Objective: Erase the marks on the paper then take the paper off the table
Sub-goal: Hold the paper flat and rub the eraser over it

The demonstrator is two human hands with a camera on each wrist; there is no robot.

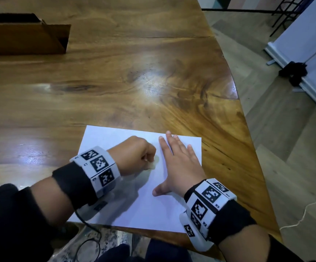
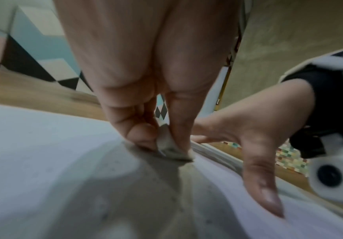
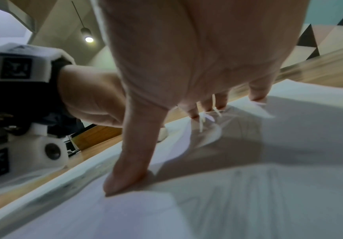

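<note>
At the near edge of the worktop (image 1: 115, 76), a sheet of white paper (image 1: 134, 208) is being held flat, its near edge lying at the worktop's lip. The sheet is being pinned by the right hand (image 1: 179, 163), whose fingers (image 1: 169, 140) are being kept straight and spread, thumb splayed toward the person. Just beside it, a small pale eraser (image 2: 167, 145) is being pinched between the thumb and curled fingers of the left hand (image 1: 136, 154) and pressed against the sheet near its middle. No marks are being made out on the page from the head view. Being thin, light and limp, the paper is likely to buckle or crease under hard rubbing, so it is probably best braced close to the eraser; for removal, an edge or corner overhanging the lip would be the easiest place to be taken hold of. Farther back on the left, a brown cardboard box (image 1: 26, 38) is lying on the wood.
</note>
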